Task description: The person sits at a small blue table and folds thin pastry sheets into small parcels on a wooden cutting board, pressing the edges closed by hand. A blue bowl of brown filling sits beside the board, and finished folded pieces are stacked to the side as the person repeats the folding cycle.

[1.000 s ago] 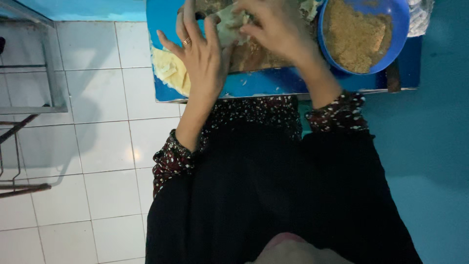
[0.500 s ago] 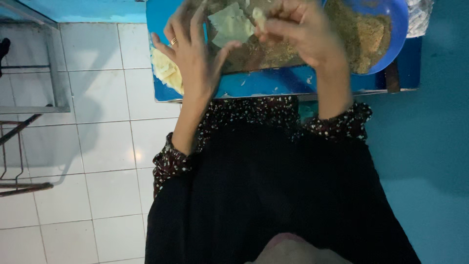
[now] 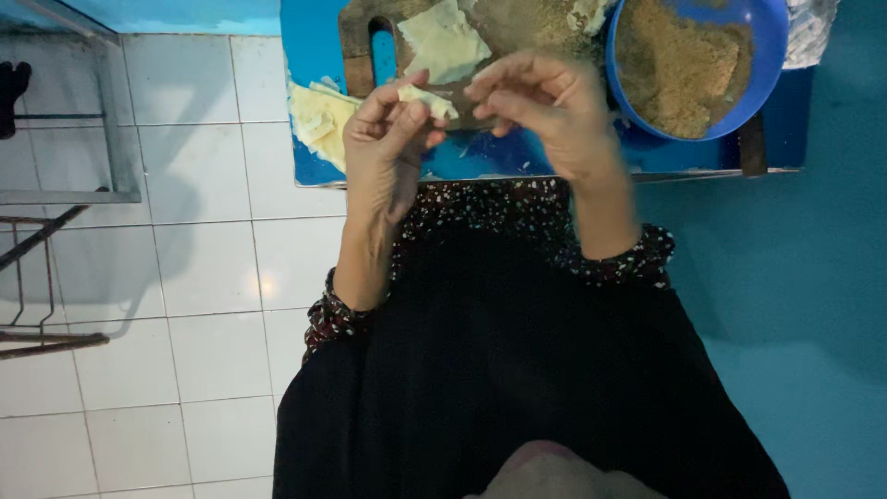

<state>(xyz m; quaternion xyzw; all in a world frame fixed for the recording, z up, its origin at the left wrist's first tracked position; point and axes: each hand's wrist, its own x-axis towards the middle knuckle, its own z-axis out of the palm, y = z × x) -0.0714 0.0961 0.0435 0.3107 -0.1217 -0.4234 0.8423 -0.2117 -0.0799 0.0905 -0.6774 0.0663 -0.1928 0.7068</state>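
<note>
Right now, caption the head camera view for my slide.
Left hand pinches a pale dough piece, right hand beside it, above a wooden board and blue bowl of brown crumbs.

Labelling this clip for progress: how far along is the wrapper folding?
Done: nothing finished is in view. In hand: the left hand pinches a small pale folded wrapper, with the right hand close beside it, above the wooden board. Left: a flat wrapper lies on the board, more wrappers are stacked at the blue table's edge, and the blue bowl holds plenty of brown crumbs.
</note>
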